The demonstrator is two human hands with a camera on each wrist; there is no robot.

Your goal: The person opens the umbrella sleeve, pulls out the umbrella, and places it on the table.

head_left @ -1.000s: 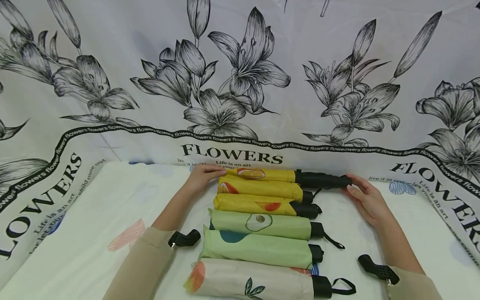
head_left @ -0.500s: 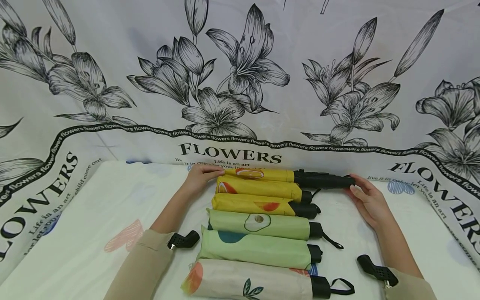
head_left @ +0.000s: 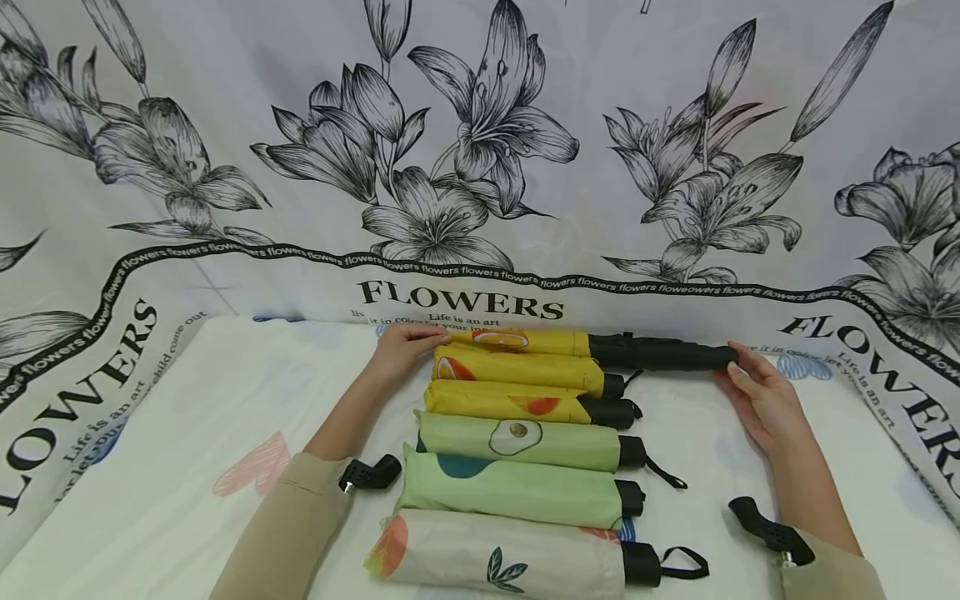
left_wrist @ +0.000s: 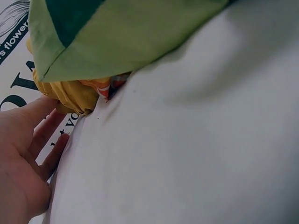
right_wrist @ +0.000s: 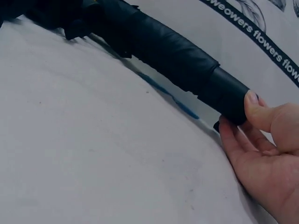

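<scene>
Several folded umbrellas lie in a row on the white cloth. In the farthest one, a black folded umbrella [head_left: 660, 352] sticks out to the right from a yellow sleeve [head_left: 551, 342] with an orange-slice print. My right hand [head_left: 772, 400] pinches the black handle end [right_wrist: 229, 95] between thumb and fingers. At the sleeve's left end, my left hand [head_left: 401, 354] holds the yellow fabric [left_wrist: 74, 95] at its fingertips; the exact grip is partly hidden. Just nearer lie a second yellow umbrella [head_left: 525, 374] and a third yellow umbrella [head_left: 502, 403].
Closer to me lie an avocado-print green umbrella [head_left: 450, 440], another green umbrella [head_left: 540, 492] and a beige umbrella [head_left: 450, 550], their black handles pointing right. A flower-printed curtain [head_left: 480, 208] hangs right behind the row. White cloth [head_left: 187, 467] covers the surface.
My right hand has moved to the right with the black handle end, and more black shows beyond the yellow sleeve. The left hand stays at the sleeve's end.
</scene>
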